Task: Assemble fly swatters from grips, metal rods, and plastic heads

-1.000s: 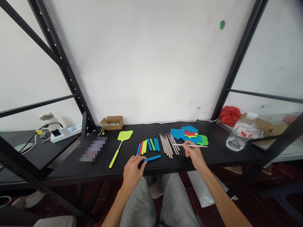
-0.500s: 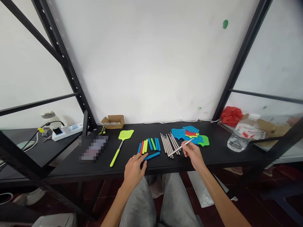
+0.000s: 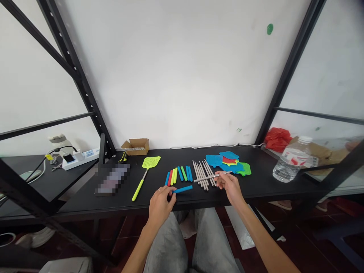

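My left hand (image 3: 160,204) pinches one end of a blue handle tube (image 3: 183,189) at the front of the black shelf (image 3: 256,185). My right hand (image 3: 229,184) holds a thin metal rod (image 3: 209,176) nearly level, its free tip pointing left over the pile of metal rods (image 3: 202,171). A row of coloured handle tubes (image 3: 178,174), blue, red, yellow and green, lies just behind the blue tube. Loose swatter heads (image 3: 227,162) in blue, red, yellow and green are heaped to the right of the rods.
A finished yellow-green fly swatter (image 3: 144,175) lies left of the tubes, a small cardboard box (image 3: 135,146) behind it by the wall. A water bottle (image 3: 292,159) and red bag (image 3: 277,138) sit at the right. A power strip (image 3: 79,158) rests on the left shelf.
My right hand has lifted the metal rod off the swatter heads and swung it left, tip now over the rod pile. My left hand stays pinching the blue tube.
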`<act>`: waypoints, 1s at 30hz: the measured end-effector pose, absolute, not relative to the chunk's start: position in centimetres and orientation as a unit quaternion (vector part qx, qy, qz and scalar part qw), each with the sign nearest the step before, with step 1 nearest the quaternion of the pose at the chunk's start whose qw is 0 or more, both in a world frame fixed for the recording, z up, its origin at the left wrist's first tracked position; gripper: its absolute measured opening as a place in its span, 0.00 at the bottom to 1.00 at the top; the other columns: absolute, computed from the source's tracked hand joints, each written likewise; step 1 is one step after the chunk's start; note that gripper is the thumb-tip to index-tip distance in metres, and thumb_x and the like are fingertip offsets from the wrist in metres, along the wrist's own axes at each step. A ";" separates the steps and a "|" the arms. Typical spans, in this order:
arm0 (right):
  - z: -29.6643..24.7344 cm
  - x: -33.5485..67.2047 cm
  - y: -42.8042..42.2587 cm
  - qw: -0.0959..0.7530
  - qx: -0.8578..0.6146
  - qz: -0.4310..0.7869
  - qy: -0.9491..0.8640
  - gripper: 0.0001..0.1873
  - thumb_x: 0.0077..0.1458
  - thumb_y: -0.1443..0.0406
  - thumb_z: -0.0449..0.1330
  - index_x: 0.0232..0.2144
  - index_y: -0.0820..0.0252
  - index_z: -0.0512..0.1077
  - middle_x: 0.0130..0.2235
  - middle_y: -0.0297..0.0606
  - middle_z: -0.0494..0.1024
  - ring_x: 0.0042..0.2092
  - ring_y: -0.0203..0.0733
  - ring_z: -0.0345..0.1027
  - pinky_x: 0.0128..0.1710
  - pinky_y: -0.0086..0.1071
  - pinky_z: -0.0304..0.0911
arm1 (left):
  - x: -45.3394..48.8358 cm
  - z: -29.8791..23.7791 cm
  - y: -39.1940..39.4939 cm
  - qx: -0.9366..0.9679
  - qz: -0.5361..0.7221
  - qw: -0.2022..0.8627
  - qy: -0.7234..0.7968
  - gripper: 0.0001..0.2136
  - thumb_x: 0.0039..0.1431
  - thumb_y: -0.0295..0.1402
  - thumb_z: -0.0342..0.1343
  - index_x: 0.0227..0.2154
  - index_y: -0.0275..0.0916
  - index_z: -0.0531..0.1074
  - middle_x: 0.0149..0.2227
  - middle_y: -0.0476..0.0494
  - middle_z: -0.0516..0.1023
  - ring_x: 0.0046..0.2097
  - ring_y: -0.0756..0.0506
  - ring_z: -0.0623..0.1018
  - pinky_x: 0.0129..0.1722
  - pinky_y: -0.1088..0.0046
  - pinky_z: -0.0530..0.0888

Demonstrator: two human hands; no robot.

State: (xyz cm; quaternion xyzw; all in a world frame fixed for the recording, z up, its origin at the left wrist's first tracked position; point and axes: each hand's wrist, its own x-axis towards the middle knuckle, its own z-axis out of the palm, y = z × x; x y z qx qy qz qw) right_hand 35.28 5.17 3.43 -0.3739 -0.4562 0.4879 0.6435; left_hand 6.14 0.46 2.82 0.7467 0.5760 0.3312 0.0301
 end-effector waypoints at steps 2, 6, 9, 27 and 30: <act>3.3 35.1 5.2 0.640 -0.376 0.481 -0.467 0.17 0.54 0.52 0.63 0.33 0.61 0.77 0.29 0.42 0.78 0.25 0.36 0.65 0.21 0.29 0.55 | 6.2 2.8 0.5 0.745 0.331 0.031 0.578 0.10 0.63 0.34 0.49 0.41 0.44 0.74 0.31 0.50 0.73 0.35 0.47 0.72 0.35 0.71 0.67; 3.2 35.0 5.1 0.641 -0.378 0.469 -0.475 0.17 0.55 0.52 0.62 0.33 0.61 0.76 0.28 0.41 0.77 0.25 0.37 0.65 0.21 0.30 0.54 | 6.2 2.8 0.5 0.744 0.333 0.032 0.578 0.09 0.63 0.34 0.49 0.41 0.45 0.74 0.31 0.50 0.73 0.35 0.46 0.72 0.35 0.71 0.67; 3.1 35.1 5.1 0.636 -0.381 0.465 -0.484 0.17 0.55 0.52 0.62 0.33 0.61 0.76 0.28 0.41 0.77 0.25 0.37 0.65 0.21 0.30 0.54 | 6.2 2.9 0.5 0.746 0.330 0.033 0.577 0.09 0.64 0.35 0.49 0.41 0.45 0.74 0.31 0.50 0.73 0.35 0.46 0.72 0.35 0.71 0.66; 3.2 35.1 5.1 0.612 -0.381 0.446 -0.531 0.18 0.56 0.51 0.60 0.33 0.61 0.77 0.31 0.43 0.79 0.25 0.37 0.65 0.21 0.30 0.54 | 6.3 2.9 0.6 0.745 0.333 0.025 0.577 0.10 0.63 0.35 0.48 0.42 0.45 0.75 0.31 0.49 0.75 0.35 0.46 0.73 0.34 0.72 0.67; 3.2 35.1 5.0 0.602 -0.388 0.441 -0.541 0.20 0.55 0.50 0.61 0.33 0.61 0.77 0.32 0.44 0.79 0.25 0.37 0.65 0.21 0.31 0.54 | 6.3 2.9 0.6 0.744 0.335 0.022 0.578 0.10 0.63 0.35 0.49 0.41 0.45 0.75 0.30 0.50 0.75 0.34 0.47 0.73 0.34 0.72 0.68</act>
